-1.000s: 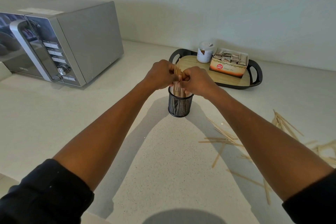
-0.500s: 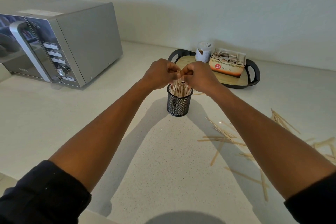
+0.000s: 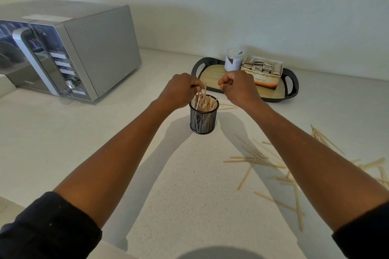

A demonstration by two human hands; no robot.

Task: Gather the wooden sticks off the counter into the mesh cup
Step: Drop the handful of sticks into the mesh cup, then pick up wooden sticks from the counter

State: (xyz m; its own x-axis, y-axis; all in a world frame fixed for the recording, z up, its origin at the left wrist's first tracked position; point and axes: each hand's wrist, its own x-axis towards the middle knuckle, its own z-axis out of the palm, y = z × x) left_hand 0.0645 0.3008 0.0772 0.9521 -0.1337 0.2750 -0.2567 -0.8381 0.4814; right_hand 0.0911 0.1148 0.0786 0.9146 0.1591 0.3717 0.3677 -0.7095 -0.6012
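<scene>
A black mesh cup [image 3: 203, 121] stands upright in the middle of the counter with a fanned bundle of wooden sticks [image 3: 205, 101] standing in it. My left hand [image 3: 180, 88] hovers just left of the cup's rim, fingers curled, and its fingertips pinch the tops of the leftmost sticks. To the right of the rim and a little above it is my right hand [image 3: 236, 88], curled into a loose fist with nothing in it and clear of the sticks. Several loose sticks [image 3: 255, 160] lie scattered on the counter to the right, partly hidden under my right forearm.
A silver microwave [image 3: 84, 57] fills the back left. A black-handled tray [image 3: 291, 92] at the back right carries a small jar [image 3: 233, 60] and a tea box [image 3: 263, 73]. Two sticks [image 3: 227, 107] lie just behind the cup. More sticks [image 3: 372, 164] reach the right edge.
Both hands held the bundle together over the cup; the sticks have dropped in and fanned out. My right hand has let go and moved right, my left slightly left.
</scene>
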